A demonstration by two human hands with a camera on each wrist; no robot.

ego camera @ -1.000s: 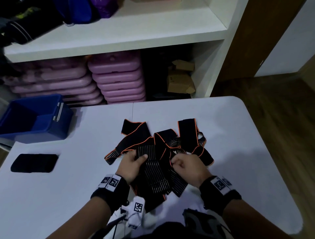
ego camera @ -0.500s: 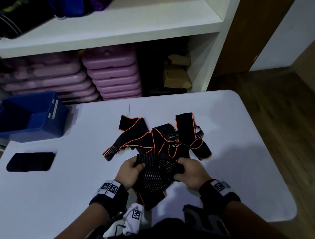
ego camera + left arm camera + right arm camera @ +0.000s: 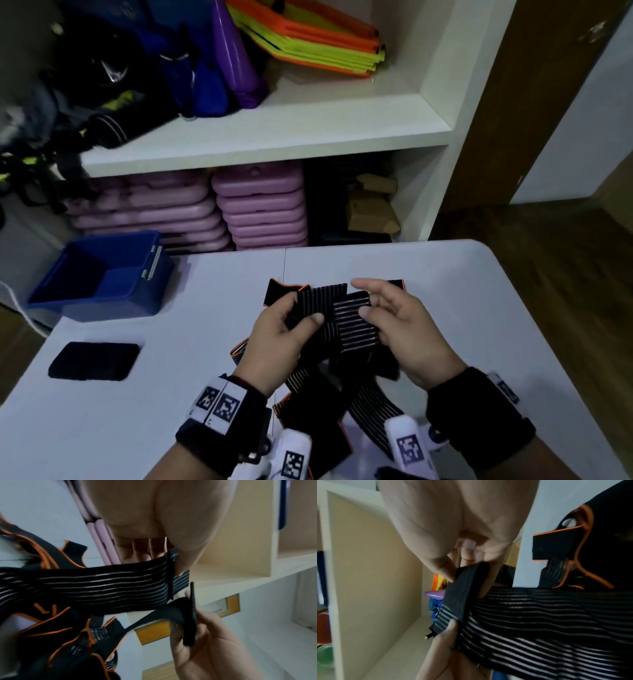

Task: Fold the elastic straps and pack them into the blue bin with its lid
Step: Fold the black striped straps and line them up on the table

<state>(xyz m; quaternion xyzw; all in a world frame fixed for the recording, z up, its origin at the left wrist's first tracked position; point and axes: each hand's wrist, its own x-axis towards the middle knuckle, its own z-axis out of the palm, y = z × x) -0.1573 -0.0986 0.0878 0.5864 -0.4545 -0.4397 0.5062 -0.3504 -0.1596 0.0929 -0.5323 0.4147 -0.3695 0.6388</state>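
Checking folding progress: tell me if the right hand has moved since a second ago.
Yes. The right hand has lifted off the strap pile toward the table's far edge, with the striped strap.

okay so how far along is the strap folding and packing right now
Early. One folded black piece already lies on the table. The left hand and right hand hold a striped strap mid-fold. The blue bin looks empty, more straps remain; no lid visible.

bare table (image 3: 191,377) left of strap pile (image 3: 342,387) — folded black strap (image 3: 94,360), blue bin (image 3: 102,274) beyond
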